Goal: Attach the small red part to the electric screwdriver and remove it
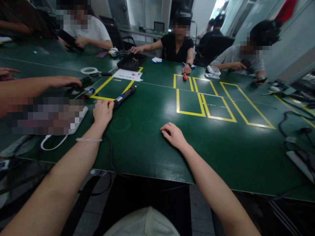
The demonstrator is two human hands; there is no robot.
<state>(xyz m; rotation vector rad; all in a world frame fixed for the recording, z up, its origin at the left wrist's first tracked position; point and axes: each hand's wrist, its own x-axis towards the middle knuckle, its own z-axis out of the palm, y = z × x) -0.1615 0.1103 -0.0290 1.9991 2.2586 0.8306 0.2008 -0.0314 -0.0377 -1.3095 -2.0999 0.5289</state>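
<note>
My left hand (pixel 103 111) is closed around the rear end of a black electric screwdriver (pixel 125 96). The tool lies slantwise over the green table, its thin bit pointing away from me, beside a yellow-taped rectangle (pixel 103 98). From under that hand a black cable (pixel 110 152) runs down past the table's near edge. My right hand (pixel 173 134) rests on the bare tabletop with loosely bent fingers, thumb and forefinger slightly apart, and nothing in it. Its nearest marks are the yellow tape frames (pixel 192 113) farther off to the right.
A black tray (pixel 131 62) and a white printed sheet (pixel 126 74) lie beyond the screwdriver. Across the table, a person's hand (pixel 187 68) touches a red-handled tool (pixel 185 77). Another person's arm (pixel 44 87) reaches in from the left. Cables and devices (pixel 299 131) crowd the right edge.
</note>
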